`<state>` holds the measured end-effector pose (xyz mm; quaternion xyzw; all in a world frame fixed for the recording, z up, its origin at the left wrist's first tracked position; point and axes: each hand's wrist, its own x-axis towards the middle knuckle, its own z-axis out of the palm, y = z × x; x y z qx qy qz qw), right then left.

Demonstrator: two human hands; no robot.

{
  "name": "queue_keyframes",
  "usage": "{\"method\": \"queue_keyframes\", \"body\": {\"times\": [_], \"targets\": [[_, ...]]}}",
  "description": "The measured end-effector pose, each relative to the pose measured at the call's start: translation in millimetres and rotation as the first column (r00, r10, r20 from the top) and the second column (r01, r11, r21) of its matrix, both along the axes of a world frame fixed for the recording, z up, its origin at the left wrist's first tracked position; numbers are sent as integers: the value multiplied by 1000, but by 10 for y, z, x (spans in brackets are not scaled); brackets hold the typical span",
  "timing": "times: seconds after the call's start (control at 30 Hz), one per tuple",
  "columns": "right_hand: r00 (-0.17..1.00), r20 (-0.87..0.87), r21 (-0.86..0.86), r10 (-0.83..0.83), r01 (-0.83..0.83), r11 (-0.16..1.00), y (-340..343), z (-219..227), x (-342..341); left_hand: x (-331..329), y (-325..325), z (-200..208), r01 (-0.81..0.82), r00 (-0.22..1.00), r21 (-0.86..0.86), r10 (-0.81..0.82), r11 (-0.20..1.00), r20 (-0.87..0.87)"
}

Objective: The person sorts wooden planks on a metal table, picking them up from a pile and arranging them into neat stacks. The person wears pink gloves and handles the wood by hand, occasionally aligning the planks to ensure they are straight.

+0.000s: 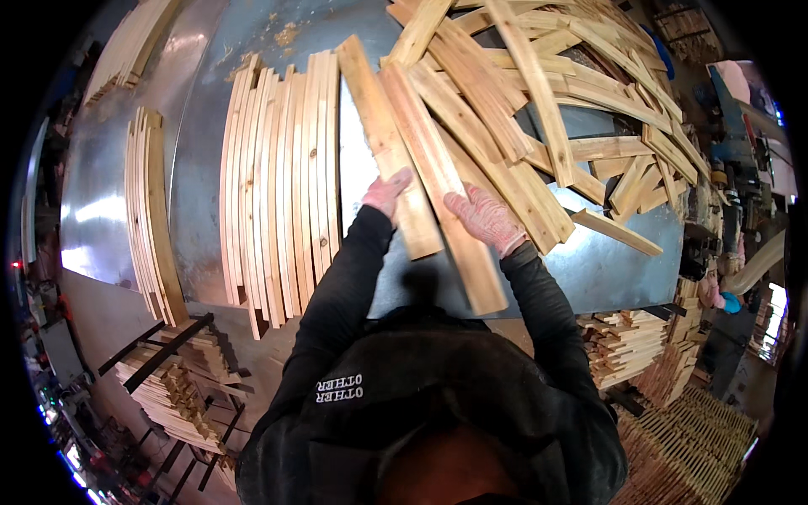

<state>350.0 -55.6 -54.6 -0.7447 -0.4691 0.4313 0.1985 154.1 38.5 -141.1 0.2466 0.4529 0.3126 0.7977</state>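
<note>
My left hand (387, 194), in a pale reddish work glove, grips a wooden board (364, 97) by its left edge, with the thumb on top. A second wooden board (415, 126) lies just right of it, and my gloved right hand (486, 219) is closed on that one's right edge. Both boards slant across the metal table (539, 290), the near ends toward me. Left of them stands a row of boards (278, 185) packed side by side on edge. A jumbled heap of boards (480, 93) spreads from beside my right hand to the far right.
A smaller board bundle (151, 210) stands at the table's left, another stack (130, 50) at the far left. Below the table's front edge are racked boards (168, 404) on the left and stacked boards (627, 345) on the right. One loose board (619, 232) lies near the right front.
</note>
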Motion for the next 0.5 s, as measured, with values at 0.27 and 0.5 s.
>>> {"method": "queue_keyframes", "body": {"times": [0.27,0.5], "targets": [[886,463,193,-4,-96,976,368,327,-551,-688,-88,348,44,718,244,139,969,-682],[886,464,73,3,-42,996,879,-21,-77,-872,-328,590,284,373,141,26,949,-928]]}}
